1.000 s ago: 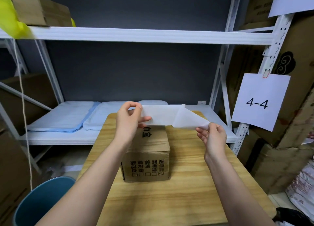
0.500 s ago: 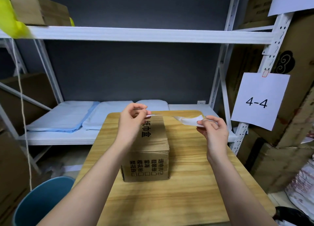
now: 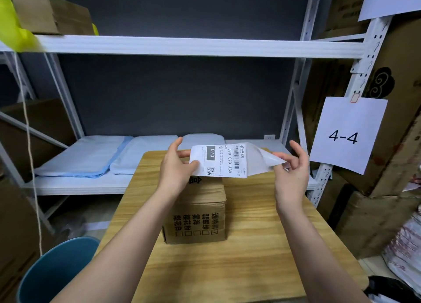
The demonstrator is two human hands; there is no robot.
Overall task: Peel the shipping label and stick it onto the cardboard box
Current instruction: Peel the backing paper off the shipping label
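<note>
A white shipping label (image 3: 218,161) with barcode and "070" print faces me, held in the air above the far end of a brown cardboard box (image 3: 198,214). My left hand (image 3: 176,168) pinches the label's left edge. My right hand (image 3: 292,173) pinches a curled corner of the glossy backing sheet (image 3: 265,160), which is peeled away from the label's right end. The box sits closed on the wooden table (image 3: 227,268), printed side toward me.
A white metal shelf (image 3: 182,46) stands behind the table, with folded blue and white cloth (image 3: 91,157) on its lower board. A blue bin (image 3: 57,270) sits at the lower left. Stacked cartons and a "4-4" sign (image 3: 346,134) are on the right.
The label has turned from edge-on to printed side facing me and moved a little forward. The right hand has drawn the backing corner farther from the label.
</note>
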